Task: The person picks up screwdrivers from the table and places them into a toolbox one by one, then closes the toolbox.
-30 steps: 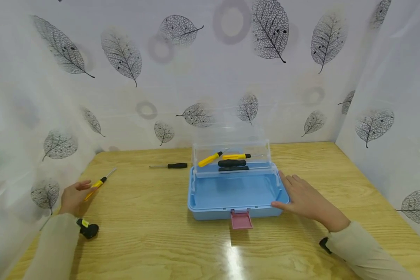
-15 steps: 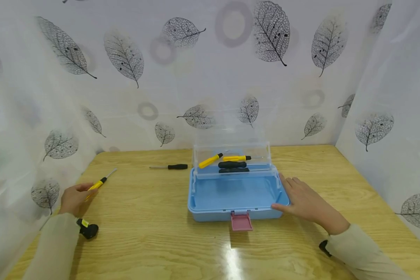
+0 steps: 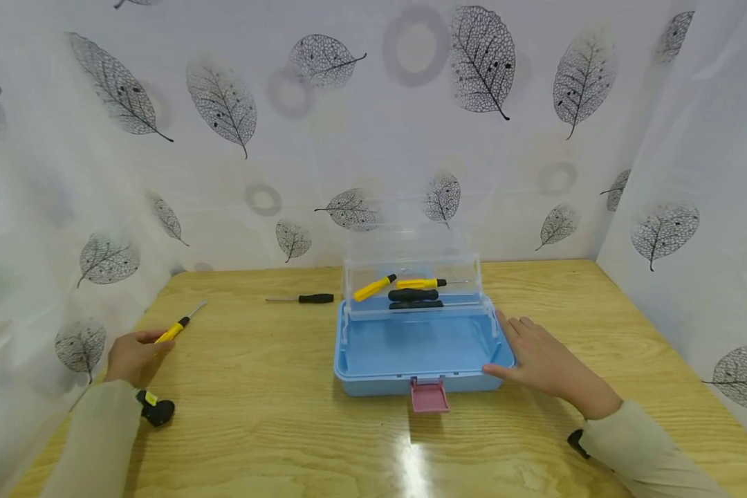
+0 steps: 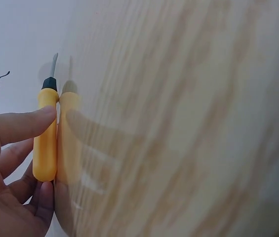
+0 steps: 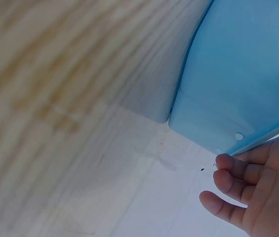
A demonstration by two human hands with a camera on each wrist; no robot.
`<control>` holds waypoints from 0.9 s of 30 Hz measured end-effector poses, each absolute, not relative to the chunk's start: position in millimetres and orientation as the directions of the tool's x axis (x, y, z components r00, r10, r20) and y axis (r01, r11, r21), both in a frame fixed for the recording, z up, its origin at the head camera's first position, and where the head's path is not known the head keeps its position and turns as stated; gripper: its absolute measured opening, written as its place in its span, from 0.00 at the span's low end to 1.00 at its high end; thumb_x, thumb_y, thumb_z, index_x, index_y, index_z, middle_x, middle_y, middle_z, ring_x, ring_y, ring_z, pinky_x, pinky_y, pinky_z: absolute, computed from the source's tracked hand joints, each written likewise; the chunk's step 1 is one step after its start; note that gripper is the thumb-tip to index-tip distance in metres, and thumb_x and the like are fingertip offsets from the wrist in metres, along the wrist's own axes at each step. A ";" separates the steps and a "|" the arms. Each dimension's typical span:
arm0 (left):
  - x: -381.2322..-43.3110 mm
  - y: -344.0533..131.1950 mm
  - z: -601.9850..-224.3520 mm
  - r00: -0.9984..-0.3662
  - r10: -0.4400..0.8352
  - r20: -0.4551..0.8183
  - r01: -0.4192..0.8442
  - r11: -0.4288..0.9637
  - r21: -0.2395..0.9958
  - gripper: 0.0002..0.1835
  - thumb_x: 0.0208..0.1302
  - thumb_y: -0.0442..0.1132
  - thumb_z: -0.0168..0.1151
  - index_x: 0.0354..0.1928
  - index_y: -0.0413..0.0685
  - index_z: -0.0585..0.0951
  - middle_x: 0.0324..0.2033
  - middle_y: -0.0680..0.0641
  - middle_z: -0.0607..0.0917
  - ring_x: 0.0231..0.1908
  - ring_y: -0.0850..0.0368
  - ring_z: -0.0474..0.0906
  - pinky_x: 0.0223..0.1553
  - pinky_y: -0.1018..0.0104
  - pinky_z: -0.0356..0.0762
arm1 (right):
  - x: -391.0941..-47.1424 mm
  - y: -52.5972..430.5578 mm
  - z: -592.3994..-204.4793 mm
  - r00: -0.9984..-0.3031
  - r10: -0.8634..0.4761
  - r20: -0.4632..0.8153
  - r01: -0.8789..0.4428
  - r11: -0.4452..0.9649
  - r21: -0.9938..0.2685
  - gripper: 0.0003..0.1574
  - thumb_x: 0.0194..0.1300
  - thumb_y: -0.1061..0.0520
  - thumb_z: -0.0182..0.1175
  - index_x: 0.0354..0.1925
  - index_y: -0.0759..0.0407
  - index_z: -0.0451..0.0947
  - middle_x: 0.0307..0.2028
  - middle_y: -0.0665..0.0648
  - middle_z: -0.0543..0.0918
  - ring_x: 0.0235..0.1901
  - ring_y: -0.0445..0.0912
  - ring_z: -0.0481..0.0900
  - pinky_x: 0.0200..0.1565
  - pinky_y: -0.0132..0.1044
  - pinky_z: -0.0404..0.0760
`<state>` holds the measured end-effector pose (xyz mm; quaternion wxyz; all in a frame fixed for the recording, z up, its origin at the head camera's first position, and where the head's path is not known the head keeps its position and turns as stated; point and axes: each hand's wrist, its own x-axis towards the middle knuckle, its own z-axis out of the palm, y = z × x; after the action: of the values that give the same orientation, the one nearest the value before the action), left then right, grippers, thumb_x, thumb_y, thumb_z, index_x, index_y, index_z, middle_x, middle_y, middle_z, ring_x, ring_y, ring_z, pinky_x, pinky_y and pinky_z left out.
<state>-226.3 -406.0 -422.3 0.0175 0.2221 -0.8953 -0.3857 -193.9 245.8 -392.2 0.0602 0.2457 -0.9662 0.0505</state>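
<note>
In the head view my left hand (image 3: 133,354) is at the table's left side, pinching a yellow screwdriver (image 3: 173,330) by its handle. Its black collar and metal shaft point away, up and right. The left wrist view shows the thumb on the yellow handle (image 4: 45,143), held close along the wood surface, with fingers behind it. My right hand (image 3: 538,356) holds the right end of a blue toolbox (image 3: 373,386), thumb at the front corner and fingers along the side. In the right wrist view several fingertips (image 5: 223,180) curl beside the box's end wall (image 5: 233,74).
A clear raised tray (image 3: 413,315) on the toolbox holds two yellow screwdrivers (image 3: 373,287) and two black-handled tools (image 3: 413,295). The pink latch (image 3: 429,398) hangs down in front. A black screwdriver (image 3: 315,299) lies left of the box. Leaf-patterned curtains (image 3: 348,138) enclose the wooden table (image 3: 255,429).
The left hand's fingers have shifted slightly around the screwdriver handle. The right hand and toolbox keep their places; the head view has tilted up a little.
</note>
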 end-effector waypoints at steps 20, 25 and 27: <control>-227.1 -410.9 -423.1 -0.895 -0.432 -0.116 -0.379 0.594 0.709 0.30 0.58 0.42 0.65 0.56 0.27 0.73 0.42 0.34 0.83 0.46 0.43 0.74 0.34 0.72 0.74 | -193.5 245.4 -390.9 -0.862 -0.478 0.172 -0.493 0.868 -0.059 0.62 0.55 0.29 0.58 0.66 0.77 0.55 0.53 0.75 0.75 0.53 0.66 0.74 0.55 0.59 0.71; -227.2 -411.7 -423.2 -0.887 -0.447 -0.116 -0.390 0.590 0.707 0.29 0.57 0.43 0.66 0.55 0.28 0.75 0.34 0.46 0.85 0.44 0.47 0.74 0.31 0.76 0.71 | -192.3 244.9 -388.9 -0.868 -0.472 0.156 -0.486 0.871 -0.069 0.62 0.55 0.29 0.58 0.66 0.76 0.55 0.55 0.76 0.74 0.54 0.67 0.73 0.56 0.59 0.70; -227.2 -411.0 -423.2 -0.882 -0.457 -0.113 -0.394 0.587 0.707 0.29 0.56 0.42 0.67 0.54 0.28 0.75 0.34 0.44 0.86 0.44 0.45 0.74 0.38 0.69 0.75 | -191.6 244.4 -387.0 -0.873 -0.466 0.141 -0.479 0.875 -0.075 0.63 0.55 0.28 0.57 0.66 0.76 0.55 0.56 0.75 0.73 0.55 0.67 0.73 0.56 0.59 0.70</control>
<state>-227.2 -411.0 -423.2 0.0402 0.2390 -0.8900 -0.3863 -191.6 244.4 -387.0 0.0596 0.2445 -0.9663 0.0536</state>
